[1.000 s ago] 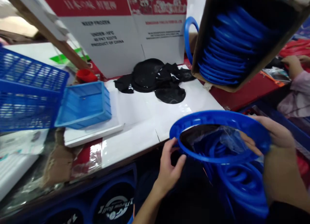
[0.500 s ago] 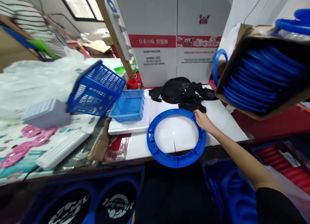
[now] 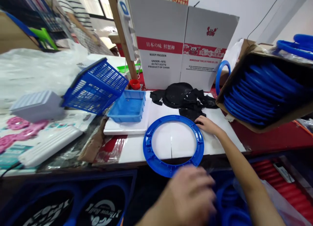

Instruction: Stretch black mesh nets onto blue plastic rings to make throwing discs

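Left hand (image 3: 192, 191), blurred, hangs before the blue ring (image 3: 147, 147), right hand (image 3: 205, 124) beside its far-right rim, both grips unclear.

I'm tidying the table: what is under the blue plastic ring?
Through the opening of the blue plastic ring, white worktop with a dark line shows. Anything directly beneath the rim is covered, and the left hand blocks some of its near edge.
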Demonstrator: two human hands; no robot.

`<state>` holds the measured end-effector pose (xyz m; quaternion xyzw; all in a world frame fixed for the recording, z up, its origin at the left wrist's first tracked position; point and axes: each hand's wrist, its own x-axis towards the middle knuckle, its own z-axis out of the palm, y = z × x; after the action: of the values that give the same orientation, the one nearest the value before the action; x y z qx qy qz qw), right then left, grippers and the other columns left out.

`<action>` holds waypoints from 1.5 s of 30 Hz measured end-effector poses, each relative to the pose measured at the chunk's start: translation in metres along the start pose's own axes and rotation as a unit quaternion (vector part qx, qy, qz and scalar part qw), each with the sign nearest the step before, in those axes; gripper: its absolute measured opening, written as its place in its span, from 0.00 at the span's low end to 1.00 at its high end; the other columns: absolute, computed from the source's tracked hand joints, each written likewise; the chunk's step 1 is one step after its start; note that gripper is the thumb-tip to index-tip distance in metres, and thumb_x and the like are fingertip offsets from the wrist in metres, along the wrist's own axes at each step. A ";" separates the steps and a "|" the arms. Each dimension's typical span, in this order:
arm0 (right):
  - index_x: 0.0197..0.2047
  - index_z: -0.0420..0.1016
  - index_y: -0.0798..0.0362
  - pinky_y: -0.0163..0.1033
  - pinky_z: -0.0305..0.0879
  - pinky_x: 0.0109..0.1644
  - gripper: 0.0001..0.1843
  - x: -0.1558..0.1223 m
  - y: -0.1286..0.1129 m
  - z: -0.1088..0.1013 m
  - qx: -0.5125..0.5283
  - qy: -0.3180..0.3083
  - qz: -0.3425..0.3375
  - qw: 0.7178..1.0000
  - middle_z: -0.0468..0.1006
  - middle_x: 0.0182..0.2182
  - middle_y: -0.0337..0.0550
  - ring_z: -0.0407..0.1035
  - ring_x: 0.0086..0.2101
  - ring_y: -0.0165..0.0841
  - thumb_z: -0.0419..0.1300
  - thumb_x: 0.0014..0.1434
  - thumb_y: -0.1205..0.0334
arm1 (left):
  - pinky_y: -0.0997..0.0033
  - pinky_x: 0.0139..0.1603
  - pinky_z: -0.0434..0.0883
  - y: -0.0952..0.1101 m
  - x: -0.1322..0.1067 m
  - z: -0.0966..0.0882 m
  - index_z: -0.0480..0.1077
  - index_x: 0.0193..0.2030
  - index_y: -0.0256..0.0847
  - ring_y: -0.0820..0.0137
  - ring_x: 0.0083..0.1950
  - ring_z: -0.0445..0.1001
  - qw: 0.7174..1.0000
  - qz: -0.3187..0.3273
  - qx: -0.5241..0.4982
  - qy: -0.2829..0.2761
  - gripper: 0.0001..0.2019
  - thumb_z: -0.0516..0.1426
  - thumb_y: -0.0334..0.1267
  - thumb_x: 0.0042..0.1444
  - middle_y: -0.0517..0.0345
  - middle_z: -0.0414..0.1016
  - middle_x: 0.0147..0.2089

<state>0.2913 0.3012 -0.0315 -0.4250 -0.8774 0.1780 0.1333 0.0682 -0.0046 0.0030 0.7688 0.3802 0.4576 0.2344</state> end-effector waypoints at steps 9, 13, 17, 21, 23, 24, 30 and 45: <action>0.47 0.74 0.50 0.52 0.71 0.58 0.11 0.013 0.016 -0.053 -0.011 0.563 -0.032 0.826 0.76 0.46 0.49 0.73 0.50 0.42 0.51 0.74 0.58 | 0.52 0.43 0.81 -0.082 0.048 -0.080 0.66 0.71 0.32 0.44 0.47 0.84 0.759 -0.459 0.452 -0.095 0.29 0.53 0.53 0.74 0.35 0.77 0.54; 0.42 0.78 0.48 0.55 0.72 0.56 0.10 0.002 -0.013 -0.089 -0.154 0.459 -0.038 0.874 0.72 0.47 0.51 0.71 0.49 0.44 0.56 0.73 0.58 | 0.55 0.40 0.80 -0.081 0.041 -0.064 0.48 0.83 0.38 0.48 0.44 0.84 0.738 -0.471 0.451 -0.171 0.33 0.46 0.46 0.77 0.35 0.74 0.54; 0.41 0.78 0.47 0.58 0.71 0.60 0.08 -0.011 -0.059 -0.113 -0.109 0.459 -0.066 0.879 0.72 0.48 0.49 0.71 0.53 0.46 0.59 0.73 0.59 | 0.52 0.43 0.80 -0.107 0.060 -0.067 0.49 0.83 0.37 0.45 0.51 0.82 0.770 -0.427 0.433 -0.196 0.32 0.44 0.38 0.75 0.30 0.72 0.57; 0.43 0.73 0.46 0.46 0.76 0.44 0.08 -0.014 -0.097 -0.119 0.154 0.473 -0.109 0.861 0.77 0.38 0.41 0.76 0.37 0.37 0.58 0.75 0.55 | 0.51 0.48 0.79 -0.145 0.105 -0.068 0.53 0.81 0.37 0.46 0.53 0.79 0.809 -0.321 0.444 -0.214 0.36 0.44 0.23 0.66 0.30 0.75 0.55; 0.45 0.72 0.45 0.40 0.71 0.35 0.06 -0.005 -0.105 -0.113 0.222 0.432 -0.089 0.869 0.74 0.30 0.35 0.71 0.28 0.33 0.59 0.75 0.53 | 0.51 0.49 0.78 -0.166 0.132 -0.063 0.56 0.80 0.39 0.48 0.53 0.78 0.827 -0.282 0.437 -0.213 0.38 0.45 0.20 0.62 0.31 0.76 0.57; 0.46 0.71 0.45 0.39 0.69 0.33 0.06 0.003 -0.105 -0.106 0.229 0.388 -0.079 0.889 0.73 0.28 0.34 0.70 0.27 0.32 0.60 0.74 0.53 | 0.51 0.51 0.78 -0.176 0.145 -0.060 0.59 0.78 0.39 0.48 0.55 0.77 0.842 -0.251 0.429 -0.211 0.37 0.46 0.20 0.62 0.32 0.75 0.60; 0.34 0.70 0.50 0.34 0.53 0.28 0.14 0.072 -0.072 -0.021 0.223 0.009 0.076 0.972 0.67 0.21 0.30 0.58 0.24 0.28 0.63 0.65 0.50 | 0.49 0.66 0.73 -0.213 0.183 -0.046 0.76 0.57 0.38 0.54 0.62 0.76 0.969 -0.130 0.196 -0.070 0.16 0.50 0.32 0.72 0.41 0.77 0.61; 0.50 0.73 0.51 0.32 0.64 0.33 0.26 0.054 -0.028 -0.025 0.373 -0.282 0.095 0.879 0.82 0.34 0.33 0.70 0.29 0.27 0.77 0.54 0.51 | 0.50 0.64 0.73 -0.188 0.150 -0.045 0.62 0.72 0.43 0.53 0.63 0.77 0.967 -0.136 -0.041 -0.210 0.39 0.55 0.23 0.50 0.44 0.76 0.65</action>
<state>0.2486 0.3323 0.0071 -0.3568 -0.7020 0.6162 0.0111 0.0026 0.2291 -0.0301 0.7781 0.4047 0.2652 0.4005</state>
